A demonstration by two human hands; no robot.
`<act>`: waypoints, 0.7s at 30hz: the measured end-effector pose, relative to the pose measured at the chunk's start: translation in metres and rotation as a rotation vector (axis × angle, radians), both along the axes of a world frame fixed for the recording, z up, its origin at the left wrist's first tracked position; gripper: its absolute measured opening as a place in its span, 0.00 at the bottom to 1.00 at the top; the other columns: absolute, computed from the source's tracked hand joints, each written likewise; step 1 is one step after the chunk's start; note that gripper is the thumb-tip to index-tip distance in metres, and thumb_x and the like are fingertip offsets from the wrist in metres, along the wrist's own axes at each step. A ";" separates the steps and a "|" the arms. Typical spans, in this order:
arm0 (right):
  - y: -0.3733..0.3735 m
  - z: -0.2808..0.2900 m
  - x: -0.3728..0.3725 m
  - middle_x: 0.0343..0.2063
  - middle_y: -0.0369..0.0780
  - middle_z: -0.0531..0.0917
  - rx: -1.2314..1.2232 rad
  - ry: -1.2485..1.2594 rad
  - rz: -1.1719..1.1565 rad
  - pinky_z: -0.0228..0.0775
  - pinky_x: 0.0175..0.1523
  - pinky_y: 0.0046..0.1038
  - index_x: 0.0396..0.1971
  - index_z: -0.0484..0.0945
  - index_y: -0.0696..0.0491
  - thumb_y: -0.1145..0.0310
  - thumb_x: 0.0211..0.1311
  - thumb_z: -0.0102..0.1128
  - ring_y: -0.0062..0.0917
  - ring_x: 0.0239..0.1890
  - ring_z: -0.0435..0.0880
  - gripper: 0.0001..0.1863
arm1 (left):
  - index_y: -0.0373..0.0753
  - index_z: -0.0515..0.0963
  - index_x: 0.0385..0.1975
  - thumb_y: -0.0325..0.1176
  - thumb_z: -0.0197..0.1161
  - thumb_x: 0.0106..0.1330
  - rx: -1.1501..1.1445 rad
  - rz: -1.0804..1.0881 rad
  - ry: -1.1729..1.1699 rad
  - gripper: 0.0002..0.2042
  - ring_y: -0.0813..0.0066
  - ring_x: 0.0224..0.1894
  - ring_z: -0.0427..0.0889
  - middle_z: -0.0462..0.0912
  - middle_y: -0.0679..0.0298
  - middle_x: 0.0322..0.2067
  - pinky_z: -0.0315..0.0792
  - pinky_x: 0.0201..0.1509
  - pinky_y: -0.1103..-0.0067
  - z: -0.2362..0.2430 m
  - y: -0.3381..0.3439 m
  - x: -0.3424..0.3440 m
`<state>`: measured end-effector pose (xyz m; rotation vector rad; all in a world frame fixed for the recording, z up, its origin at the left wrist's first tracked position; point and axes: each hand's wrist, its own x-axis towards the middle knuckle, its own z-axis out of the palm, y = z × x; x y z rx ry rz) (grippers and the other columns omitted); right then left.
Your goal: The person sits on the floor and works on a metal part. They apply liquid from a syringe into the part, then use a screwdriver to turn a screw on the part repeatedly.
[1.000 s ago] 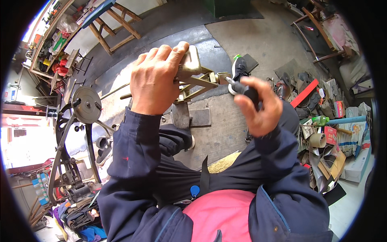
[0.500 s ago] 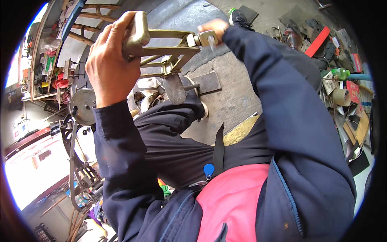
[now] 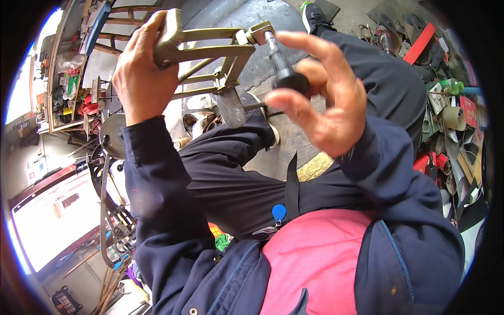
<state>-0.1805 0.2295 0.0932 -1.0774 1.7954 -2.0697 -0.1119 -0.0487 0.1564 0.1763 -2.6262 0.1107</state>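
Observation:
A metal scissor jack with folding arms and a threaded rod hangs in the air above my knees. My left hand is closed around its flat pad at the left end, with the fingers over the top. From the block on the jack's right end juts a crank handle with a dark knob. My right hand is loosely around that knob, index finger stretched along the block and thumb below; the curled fingers behind are partly hidden. A worn metal plate is at the jack's lower end.
To the left stands a machine with a round wheel, beside cluttered shelves. Shoes, scraps, a tape roll and a red strip are piled at the right. A wooden rack is at the far left.
My right hand, blurred beyond the jack's right end before, has come nearer and lower around the crank handle, whose dark knob now shows. The jack has shifted slightly left in my left hand.

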 end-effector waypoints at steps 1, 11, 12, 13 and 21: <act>-0.008 0.006 -0.015 0.24 0.36 0.83 0.040 0.146 -0.048 0.68 0.37 0.17 0.67 0.74 0.55 0.66 0.70 0.75 0.10 0.29 0.77 0.29 | 0.56 0.79 0.65 0.25 0.70 0.51 -0.010 -0.012 -0.003 0.35 0.57 0.54 0.88 0.88 0.65 0.55 0.82 0.55 0.66 0.000 0.001 0.000; -0.161 -0.058 -0.211 0.21 0.39 0.85 0.460 0.256 -0.049 0.76 0.32 0.30 0.33 0.87 0.55 0.40 0.72 0.61 0.22 0.23 0.84 0.28 | 0.53 0.79 0.62 0.23 0.72 0.47 -0.020 -0.006 -0.006 0.36 0.57 0.54 0.86 0.87 0.64 0.50 0.79 0.59 0.66 0.006 0.017 0.004; -0.165 -0.084 -0.219 0.21 0.39 0.85 0.564 0.309 0.049 0.77 0.31 0.29 0.34 0.87 0.55 0.38 0.73 0.59 0.22 0.23 0.84 0.31 | 0.53 0.79 0.62 0.22 0.72 0.47 -0.012 -0.004 -0.004 0.36 0.57 0.53 0.86 0.87 0.64 0.49 0.79 0.59 0.66 0.007 0.018 0.005; -0.154 -0.113 -0.217 0.23 0.40 0.88 0.826 0.172 0.111 0.82 0.36 0.33 0.37 0.88 0.54 0.34 0.70 0.60 0.25 0.27 0.89 0.32 | 0.53 0.79 0.62 0.22 0.72 0.47 -0.008 -0.016 -0.003 0.36 0.57 0.52 0.86 0.87 0.63 0.48 0.79 0.58 0.66 0.007 0.019 0.006; 0.010 -0.157 0.004 0.30 0.42 0.85 0.245 -0.843 0.248 0.76 0.27 0.25 0.47 0.81 0.60 0.48 0.80 0.53 0.21 0.21 0.80 0.26 | 0.52 0.80 0.63 0.21 0.71 0.45 -0.026 -0.042 0.039 0.37 0.59 0.50 0.86 0.86 0.65 0.45 0.78 0.54 0.67 0.005 0.015 0.009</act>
